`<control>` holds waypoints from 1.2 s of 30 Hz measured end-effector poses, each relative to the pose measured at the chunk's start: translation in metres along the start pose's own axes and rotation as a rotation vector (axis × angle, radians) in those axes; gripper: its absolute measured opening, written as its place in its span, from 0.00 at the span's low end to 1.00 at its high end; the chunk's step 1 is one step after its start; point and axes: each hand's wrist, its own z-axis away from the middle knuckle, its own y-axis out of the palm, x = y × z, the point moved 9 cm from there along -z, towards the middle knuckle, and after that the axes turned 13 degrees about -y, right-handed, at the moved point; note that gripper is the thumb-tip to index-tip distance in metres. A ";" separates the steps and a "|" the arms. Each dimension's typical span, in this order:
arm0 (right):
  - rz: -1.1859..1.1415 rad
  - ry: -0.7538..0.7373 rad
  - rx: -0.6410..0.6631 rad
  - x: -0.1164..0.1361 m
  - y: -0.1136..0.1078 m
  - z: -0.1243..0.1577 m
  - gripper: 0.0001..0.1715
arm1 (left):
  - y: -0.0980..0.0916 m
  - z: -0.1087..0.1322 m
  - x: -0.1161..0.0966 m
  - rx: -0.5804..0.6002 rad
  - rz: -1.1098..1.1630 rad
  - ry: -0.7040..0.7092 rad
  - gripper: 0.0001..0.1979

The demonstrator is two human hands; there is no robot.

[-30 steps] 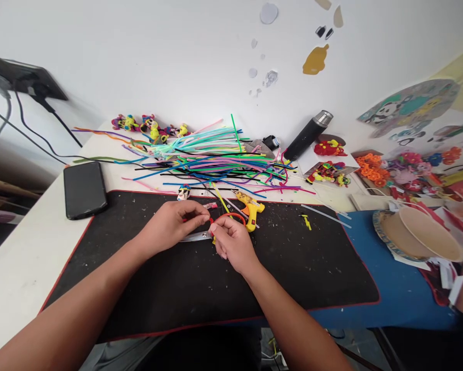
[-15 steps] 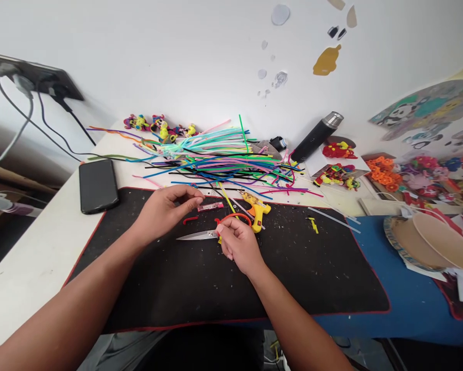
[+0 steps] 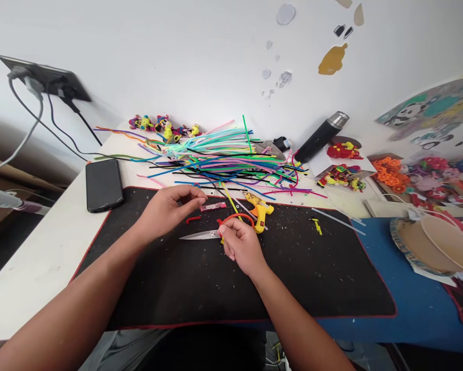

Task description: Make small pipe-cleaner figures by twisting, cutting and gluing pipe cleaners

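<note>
My left hand (image 3: 173, 210) is above the black mat with thumb and forefinger pinched together; a tiny dark bit shows at the fingertips, too small to name. Just beyond them lies a small pink-red packet (image 3: 213, 206). My right hand (image 3: 242, 244) is also closed in a pinch, with a bit of red by the thumb that I cannot make out. Under and beside it rest scissors (image 3: 201, 235) with orange-red handles, blades pointing left. A yellow hot glue gun (image 3: 262, 215) lies behind the right hand. A short red pipe cleaner piece (image 3: 193, 219) lies between the hands.
Behind the black mat (image 3: 169, 288) spreads a heap of coloured pipe cleaners (image 3: 219, 162). A phone (image 3: 104, 185) lies left; a black flask (image 3: 322, 137) leans at the back. Clear glue sticks (image 3: 338, 221), a yellow piece (image 3: 316, 226) and a round box (image 3: 420, 247) are right.
The view has swung slightly left, so everything appears a little further right. Both hands keep nearly the same pinched pose and place over the mat.
</note>
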 end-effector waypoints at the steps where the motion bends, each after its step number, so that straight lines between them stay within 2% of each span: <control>1: 0.004 0.000 0.003 0.001 0.000 0.000 0.23 | 0.002 0.001 -0.002 0.010 -0.020 0.018 0.15; 8: 0.014 -0.001 0.011 0.003 0.002 0.000 0.21 | 0.022 0.011 -0.015 0.132 -0.166 0.189 0.12; 14: 0.020 0.005 0.014 0.003 0.003 0.000 0.20 | 0.034 0.021 -0.027 0.186 -0.230 0.352 0.09; 18: 0.023 0.003 0.020 0.004 0.004 0.000 0.19 | 0.039 0.026 -0.029 0.206 -0.290 0.406 0.10; 27: 0.018 -0.007 0.019 0.004 0.006 0.001 0.20 | 0.045 0.030 -0.033 0.183 -0.396 0.477 0.11; 36: 0.002 -0.013 0.012 0.003 0.005 -0.001 0.21 | 0.045 0.028 -0.034 0.146 -0.354 0.385 0.10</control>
